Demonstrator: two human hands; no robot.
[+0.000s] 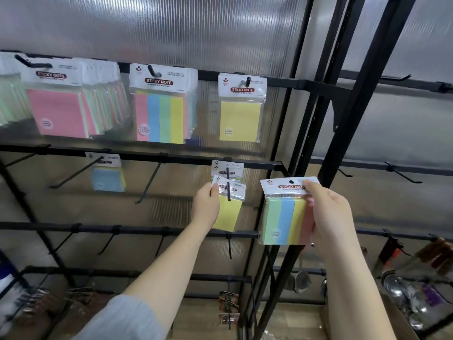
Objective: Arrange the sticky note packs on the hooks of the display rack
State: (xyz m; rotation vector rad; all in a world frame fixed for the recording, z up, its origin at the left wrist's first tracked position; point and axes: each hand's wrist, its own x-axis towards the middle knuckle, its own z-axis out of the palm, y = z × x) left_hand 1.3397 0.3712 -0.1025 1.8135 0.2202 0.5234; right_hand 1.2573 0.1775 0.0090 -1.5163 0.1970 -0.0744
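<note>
My left hand (206, 206) pinches the white header of a yellow sticky note pack (229, 212), which is threaded on a black hook (228, 185) of the second rail. Another pack (228, 169) hangs further back on the same hook. My right hand (328, 212) grips a four-colour striped pack (285, 218) by its right side, thumb on the header, held in the air to the right of that hook. On the top rail hang a yellow pack (240, 120), a striped pack (160, 117) and pink packs (57, 114).
A blue pack (107, 179) hangs on the second rail at left, between bare hooks (149, 185). Black upright posts (318, 133) stand just behind my right hand. Lower rails carry bare hooks (230, 246); metal utensils (407, 293) hang at lower right.
</note>
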